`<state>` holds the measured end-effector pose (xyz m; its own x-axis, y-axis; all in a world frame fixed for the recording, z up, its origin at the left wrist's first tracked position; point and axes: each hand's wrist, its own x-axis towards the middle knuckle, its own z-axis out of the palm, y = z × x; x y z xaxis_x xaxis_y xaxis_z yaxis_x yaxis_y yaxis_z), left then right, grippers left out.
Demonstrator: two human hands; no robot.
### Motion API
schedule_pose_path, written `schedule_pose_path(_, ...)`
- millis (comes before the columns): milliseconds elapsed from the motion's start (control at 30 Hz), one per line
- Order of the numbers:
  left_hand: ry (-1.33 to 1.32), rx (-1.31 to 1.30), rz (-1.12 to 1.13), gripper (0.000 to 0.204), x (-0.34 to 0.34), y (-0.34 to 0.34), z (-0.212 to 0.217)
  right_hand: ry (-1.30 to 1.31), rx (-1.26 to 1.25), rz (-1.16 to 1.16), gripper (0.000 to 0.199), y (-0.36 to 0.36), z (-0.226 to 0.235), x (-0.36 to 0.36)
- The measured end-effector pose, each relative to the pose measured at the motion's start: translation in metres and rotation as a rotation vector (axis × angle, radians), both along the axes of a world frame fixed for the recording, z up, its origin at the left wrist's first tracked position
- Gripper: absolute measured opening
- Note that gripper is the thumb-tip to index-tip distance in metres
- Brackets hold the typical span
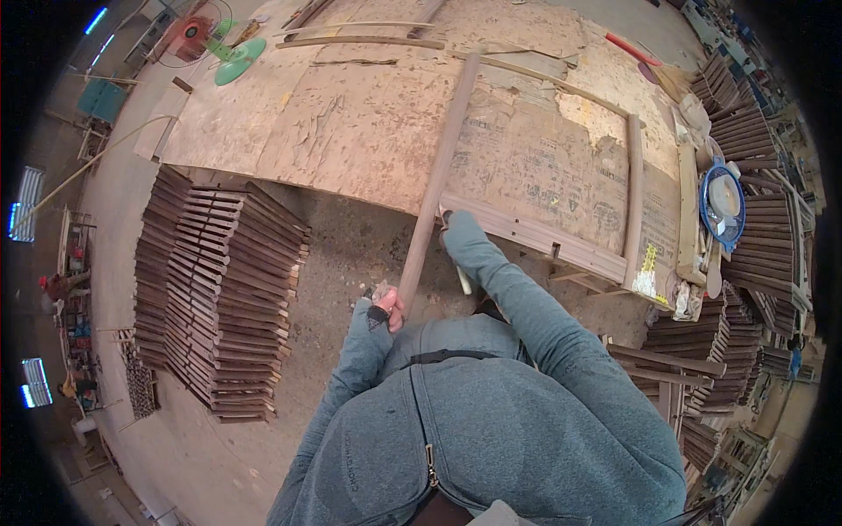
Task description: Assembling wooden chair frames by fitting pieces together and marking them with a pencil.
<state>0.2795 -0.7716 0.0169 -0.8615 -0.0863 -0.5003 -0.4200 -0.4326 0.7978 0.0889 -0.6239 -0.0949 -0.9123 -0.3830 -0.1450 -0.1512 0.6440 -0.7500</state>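
Note:
A long brown wooden post (pixel 436 180) lies across the table edge, and its near end juts out toward me. My left hand (pixel 392 312) is closed at that near end, fingers curled against the wood. A crumpled greyish scrap (pixel 381 290) shows by those fingers. My right hand (pixel 448 219), in a dark covering, is beside the post where a grooved brown rail (pixel 535 235) meets it. The sleeve and wrist hide most of its fingers. Post, rail, a second upright (pixel 633 188) and a far bar (pixel 553 81) form a frame lying flat. A pale stick-like piece (pixel 463 280) shows below my right wrist.
The table (pixel 351 140) is covered with worn, peeling board. Stacked brown slats (pixel 232 298) stand on the floor at left, more (pixel 754 237) at right. A blue basket (pixel 723 203) sits by the right edge. A green-based fan (pixel 239 61) stands far left, a red tube (pixel 631 49) far right.

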Motion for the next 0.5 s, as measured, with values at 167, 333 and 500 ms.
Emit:
schedule_pose_path(167,0.022,-0.061,-0.032,0.026,0.0,0.0,-0.003,0.03,0.212,0.249,0.025,0.004,0.022,0.003)
schedule_pose_path(333,0.016,-0.012,-0.006,0.027,0.0,0.0,0.0,-0.448,-0.017,-0.147,0.035,0.013,0.031,-0.02)
schedule_pose_path(500,0.039,-0.038,0.005,0.026,0.005,0.004,0.005,-0.494,-0.278,-0.328,0.021,-0.007,0.01,-0.034)
